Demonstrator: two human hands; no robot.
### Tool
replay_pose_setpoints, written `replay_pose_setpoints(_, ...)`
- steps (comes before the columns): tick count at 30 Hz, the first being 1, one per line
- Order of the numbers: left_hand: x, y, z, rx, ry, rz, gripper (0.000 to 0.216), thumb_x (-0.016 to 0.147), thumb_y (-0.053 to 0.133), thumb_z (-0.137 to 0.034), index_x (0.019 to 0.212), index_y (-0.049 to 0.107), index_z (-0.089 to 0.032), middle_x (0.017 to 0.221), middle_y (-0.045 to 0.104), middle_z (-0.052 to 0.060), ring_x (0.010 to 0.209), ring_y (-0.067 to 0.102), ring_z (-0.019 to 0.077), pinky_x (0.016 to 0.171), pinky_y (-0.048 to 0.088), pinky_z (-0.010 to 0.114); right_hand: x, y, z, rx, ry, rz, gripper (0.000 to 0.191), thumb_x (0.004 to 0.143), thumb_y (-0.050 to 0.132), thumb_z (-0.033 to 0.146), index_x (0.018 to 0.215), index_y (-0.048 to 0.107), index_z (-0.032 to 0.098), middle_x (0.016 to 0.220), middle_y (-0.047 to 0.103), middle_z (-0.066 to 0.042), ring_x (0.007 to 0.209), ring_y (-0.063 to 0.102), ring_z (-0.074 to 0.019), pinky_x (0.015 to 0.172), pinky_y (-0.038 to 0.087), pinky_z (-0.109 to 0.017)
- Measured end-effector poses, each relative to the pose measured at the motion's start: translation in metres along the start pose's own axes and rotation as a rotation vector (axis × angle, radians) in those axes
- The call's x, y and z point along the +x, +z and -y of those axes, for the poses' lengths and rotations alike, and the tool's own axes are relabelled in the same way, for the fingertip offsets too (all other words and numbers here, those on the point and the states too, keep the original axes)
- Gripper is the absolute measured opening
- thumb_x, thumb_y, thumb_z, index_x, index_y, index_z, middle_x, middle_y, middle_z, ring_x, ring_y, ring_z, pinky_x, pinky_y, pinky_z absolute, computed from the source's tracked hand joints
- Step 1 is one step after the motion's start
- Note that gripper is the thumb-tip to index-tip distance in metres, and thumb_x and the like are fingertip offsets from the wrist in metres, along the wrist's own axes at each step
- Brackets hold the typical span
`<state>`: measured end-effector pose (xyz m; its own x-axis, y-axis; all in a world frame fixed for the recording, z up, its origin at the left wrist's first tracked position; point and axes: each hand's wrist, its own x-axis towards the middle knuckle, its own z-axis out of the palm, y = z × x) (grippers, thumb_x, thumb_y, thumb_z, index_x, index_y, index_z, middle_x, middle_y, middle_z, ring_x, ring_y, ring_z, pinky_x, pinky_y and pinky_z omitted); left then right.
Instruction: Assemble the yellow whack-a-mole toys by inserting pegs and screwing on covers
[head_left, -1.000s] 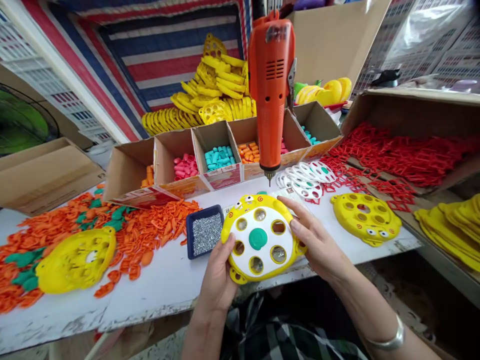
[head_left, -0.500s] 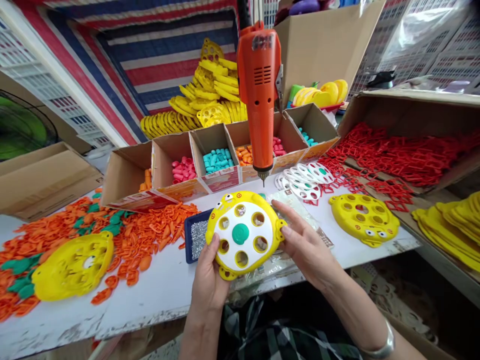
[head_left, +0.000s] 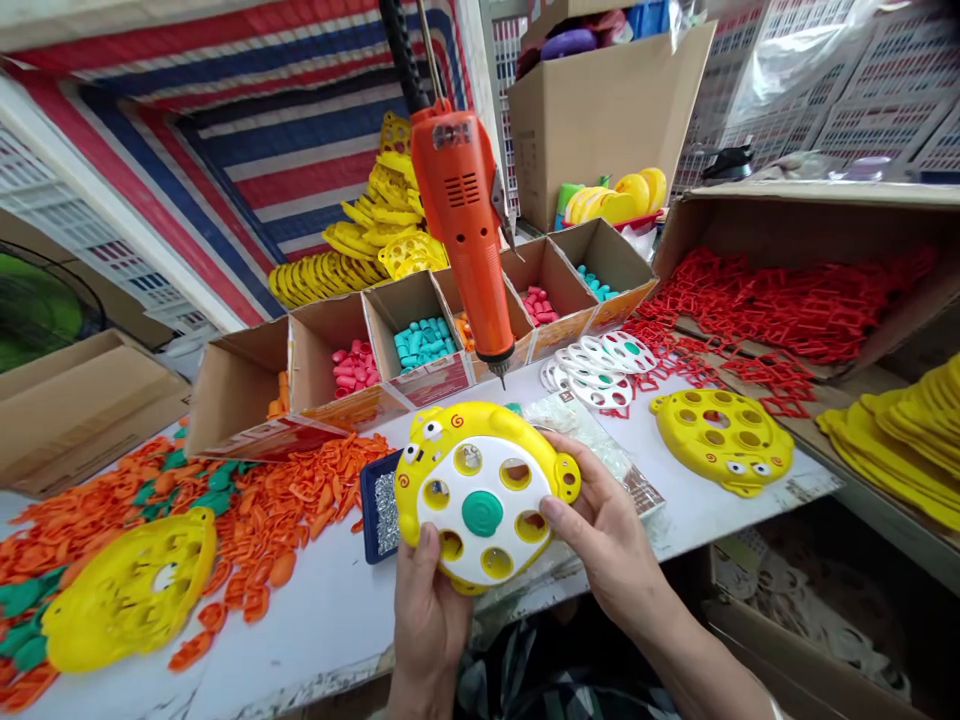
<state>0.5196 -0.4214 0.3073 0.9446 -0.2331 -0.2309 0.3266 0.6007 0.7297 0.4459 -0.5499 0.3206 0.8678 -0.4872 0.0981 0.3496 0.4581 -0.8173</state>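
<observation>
Both my hands hold a round yellow toy shell (head_left: pixel 480 490) with a white holed disc and a green centre knob, raised above the table's front edge. My left hand (head_left: pixel 427 620) grips its lower edge, thumb on the white disc. My right hand (head_left: pixel 600 535) clasps its right side. An orange electric screwdriver (head_left: pixel 465 235) hangs tilted just behind the toy, bit pointing down. A dark blue tray of small screws (head_left: pixel 379 505) sits partly hidden behind the toy.
A divided cardboard box (head_left: pixel 420 345) holds pink, teal and orange pieces. Orange and green parts (head_left: pixel 247 510) litter the left, beside a yellow shell (head_left: pixel 127 590). Another yellow shell (head_left: pixel 724 440), white discs (head_left: pixel 600 365) and a box of red frames (head_left: pixel 787 310) lie right. Yellow shells (head_left: pixel 375 235) are stacked behind.
The toy has shifted left and tilted slightly in my hands. The view has moved, so the hanging screwdriver now appears further left and tilted.
</observation>
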Motion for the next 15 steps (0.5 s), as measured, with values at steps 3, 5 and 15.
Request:
replay_pose_setpoints(3, 0.002, -0.009, -0.001, 0.051, 0.049, 0.046, 0.063, 0.074, 0.083, -0.035, 0.132, 0.060, -0.031, 0.124, 0.071, 0.006, 0.107, 0.070, 0.0275, 0.096, 0.055, 0.038, 0.000, -0.008, 0.001, -0.023, 0.007, 0.066, 0.046, 0.090, 0.067, 0.029, 0.132, 0.049, 0.028, 0.131, 0.061, -0.005, 0.117, 0.062, -0.0218, 0.096, 0.054, -0.033)
replay_pose_setpoints(5, 0.004, -0.015, -0.003, 0.110, 0.103, 0.083, 0.067, 0.072, 0.084, -0.036, 0.134, 0.059, -0.030, 0.125, 0.070, 0.008, 0.110, 0.069, 0.0297, 0.096, 0.055, 0.039, 0.004, -0.014, 0.005, -0.083, -0.026, 0.117, 0.049, 0.090, 0.067, 0.033, 0.135, 0.047, 0.028, 0.134, 0.058, -0.006, 0.118, 0.061, -0.0206, 0.096, 0.053, -0.032)
replay_pose_setpoints(15, 0.002, -0.018, -0.007, 0.249, 0.276, 0.078, 0.072, 0.067, 0.086, -0.038, 0.133, 0.058, -0.027, 0.117, 0.074, 0.010, 0.098, 0.073, 0.0317, 0.086, 0.060, 0.040, 0.017, -0.013, 0.018, -0.883, -0.715, -0.171, 0.017, 0.087, 0.063, 0.007, 0.092, 0.063, 0.023, 0.091, 0.062, 0.000, 0.092, 0.058, -0.0151, 0.083, 0.045, -0.031)
